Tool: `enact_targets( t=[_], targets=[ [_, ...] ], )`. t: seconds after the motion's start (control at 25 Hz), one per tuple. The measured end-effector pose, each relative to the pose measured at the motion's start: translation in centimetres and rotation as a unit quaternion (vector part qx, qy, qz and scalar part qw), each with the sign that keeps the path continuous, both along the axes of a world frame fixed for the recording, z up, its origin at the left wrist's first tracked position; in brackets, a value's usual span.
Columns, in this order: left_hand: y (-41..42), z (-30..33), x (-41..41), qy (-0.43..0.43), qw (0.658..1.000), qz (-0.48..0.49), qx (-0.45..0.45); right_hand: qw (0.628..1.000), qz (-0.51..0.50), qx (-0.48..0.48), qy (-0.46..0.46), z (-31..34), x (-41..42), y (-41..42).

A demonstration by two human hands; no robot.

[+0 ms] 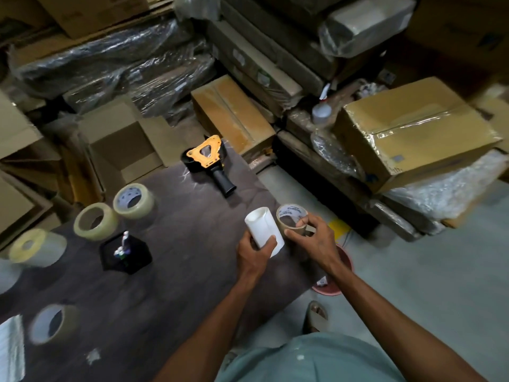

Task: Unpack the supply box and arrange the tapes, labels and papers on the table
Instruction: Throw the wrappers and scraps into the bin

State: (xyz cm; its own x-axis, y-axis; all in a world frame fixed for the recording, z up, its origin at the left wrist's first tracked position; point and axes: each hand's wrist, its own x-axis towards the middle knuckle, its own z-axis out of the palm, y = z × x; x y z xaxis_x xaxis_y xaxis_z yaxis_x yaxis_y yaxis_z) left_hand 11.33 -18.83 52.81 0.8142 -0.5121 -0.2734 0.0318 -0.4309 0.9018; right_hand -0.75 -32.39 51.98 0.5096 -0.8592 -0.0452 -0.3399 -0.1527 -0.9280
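My left hand (pixel 254 253) grips a white roll of labels (pixel 264 227) just above the right edge of the dark table (pixel 176 260). Beside it, my right hand (pixel 314 239) pinches a brown tape roll (pixel 292 217) by its rim, past the table's edge. Two clear tape rolls (pixel 134 201) (pixel 95 221) lie flat at the table's left. A pale yellow roll (pixel 37 248) lies at the far left edge. Another tape roll (pixel 53 323) sits near the front left. A yellow and black tape dispenser (pixel 210 162) rests at the far end.
A black hexagonal pen holder (pixel 126 253) stands left of centre. White paper (pixel 11 351) lies at the front left corner. Stacked cardboard boxes (pixel 413 130) and wrapped bundles (pixel 115 64) crowd the back and right. A pink bin (pixel 334 282) sits on the floor below my right hand.
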Motion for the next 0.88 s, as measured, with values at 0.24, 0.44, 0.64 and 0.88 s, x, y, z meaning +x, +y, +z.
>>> enact_targets(
  t=[0.24,0.44,0.64,0.88],
  targets=[
    [-7.9,-0.5,-2.1,-0.010,0.999,-0.048,0.010,0.998,-0.038,0.039,-0.011,-1.3,-2.9,-6.1],
    [-13.8,-1.8,-4.2,0.011,0.994,-0.105,0.030,0.994,-0.087,0.064,0.005,-2.7,-6.4,-10.4],
    [-18.9,-4.2,-5.2,0.027,0.977,-0.193,0.086,0.982,-0.153,0.108,0.023,-6.0,-9.8,-13.1],
    [-23.0,-7.9,-5.9,0.067,0.939,-0.277,0.193,0.965,-0.195,0.160,0.074,-11.2,-12.4,-14.0]
  ],
)
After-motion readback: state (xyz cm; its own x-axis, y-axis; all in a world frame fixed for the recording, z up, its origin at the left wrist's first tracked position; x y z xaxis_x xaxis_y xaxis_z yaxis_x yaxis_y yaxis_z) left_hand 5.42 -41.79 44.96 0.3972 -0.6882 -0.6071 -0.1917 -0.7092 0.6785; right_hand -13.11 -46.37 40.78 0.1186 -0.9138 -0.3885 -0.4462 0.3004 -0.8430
